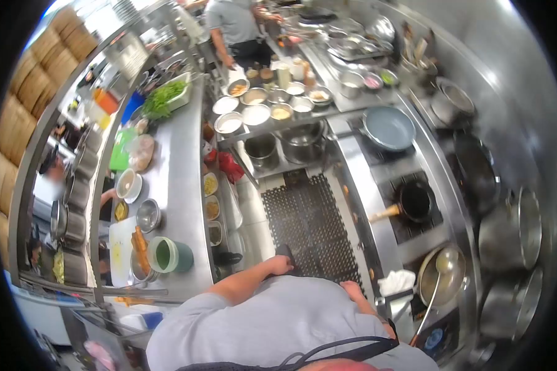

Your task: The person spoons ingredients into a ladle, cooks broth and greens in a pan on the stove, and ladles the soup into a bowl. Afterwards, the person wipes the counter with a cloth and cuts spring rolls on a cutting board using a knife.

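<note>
Wok (455, 284) with ladle (446, 262) inside: likely heavy and stiff, perhaps slick, best gripped by the handle (401, 296) through the white cloth (397, 282). Lies to the right of the right hand (351, 290), apart from it. Cannot tell whether spread or closed there, being partly hidden. Looks curled at the left hand (281, 265), near a dark object (284, 251); cannot tell whether holding it.
</note>
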`<move>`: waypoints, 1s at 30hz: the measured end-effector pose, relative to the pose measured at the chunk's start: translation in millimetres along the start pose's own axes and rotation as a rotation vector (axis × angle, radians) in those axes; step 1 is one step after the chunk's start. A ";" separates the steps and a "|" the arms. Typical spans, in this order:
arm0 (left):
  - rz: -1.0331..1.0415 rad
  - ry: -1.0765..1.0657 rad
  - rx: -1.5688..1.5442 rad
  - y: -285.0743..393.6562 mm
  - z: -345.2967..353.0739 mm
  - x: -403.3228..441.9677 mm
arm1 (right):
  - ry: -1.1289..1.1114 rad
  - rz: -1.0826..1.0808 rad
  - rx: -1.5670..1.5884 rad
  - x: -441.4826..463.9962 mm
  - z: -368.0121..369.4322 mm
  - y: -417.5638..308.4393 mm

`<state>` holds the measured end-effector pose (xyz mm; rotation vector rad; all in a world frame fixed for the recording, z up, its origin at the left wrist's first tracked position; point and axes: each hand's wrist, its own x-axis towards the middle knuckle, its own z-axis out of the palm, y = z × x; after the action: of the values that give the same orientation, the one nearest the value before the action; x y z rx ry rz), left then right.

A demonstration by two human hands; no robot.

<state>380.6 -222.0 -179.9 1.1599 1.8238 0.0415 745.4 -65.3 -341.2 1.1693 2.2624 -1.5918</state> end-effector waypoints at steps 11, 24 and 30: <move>-0.117 0.306 -0.346 -137.8 -93.2 57.2 | 0.152 0.477 0.317 77.3 -99.2 -222.8; 0.813 0.328 -0.810 27.6 -376.8 -93.0 | -0.524 -0.146 -0.400 285.9 -133.4 -376.0; 1.572 0.700 -0.434 118.9 -467.8 -152.9 | -0.743 -0.309 -0.596 385.5 -145.0 -494.3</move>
<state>143.9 -70.0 241.0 2.0595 0.8218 1.7830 199.7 185.9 -110.7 0.0554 2.1730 -1.0254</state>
